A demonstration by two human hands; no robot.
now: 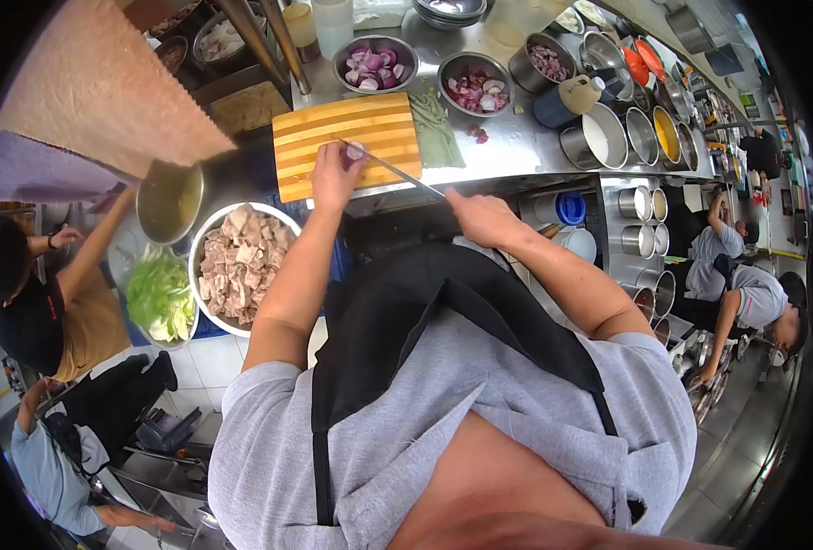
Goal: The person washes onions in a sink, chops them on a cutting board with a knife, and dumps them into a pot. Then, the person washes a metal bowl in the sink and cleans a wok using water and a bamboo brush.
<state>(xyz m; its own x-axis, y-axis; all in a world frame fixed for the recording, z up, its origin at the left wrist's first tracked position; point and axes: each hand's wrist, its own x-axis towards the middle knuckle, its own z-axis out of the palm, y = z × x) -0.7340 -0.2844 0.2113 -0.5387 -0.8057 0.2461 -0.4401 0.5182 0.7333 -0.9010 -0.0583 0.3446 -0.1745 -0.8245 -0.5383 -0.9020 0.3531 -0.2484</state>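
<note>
On the striped wooden cutting board (379, 119), my left hand (335, 177) has its fingers closed on a purple onion (352, 156). My right hand (482, 218) grips the handle of a knife (404, 177), whose blade slants up and left to the onion. Behind the board stands a metal bowl of onion pieces (374, 66). Another bowl of cut onions (477, 90) sits to its right. A green cloth (437, 128) lies against the board's right edge.
A bowl of meat chunks (244, 261) and a bowl of green vegetables (160, 298) stand at the left. A dark-capped bottle (567, 99) and metal pots (595, 137) line the right. Other people (35, 284) are at both sides.
</note>
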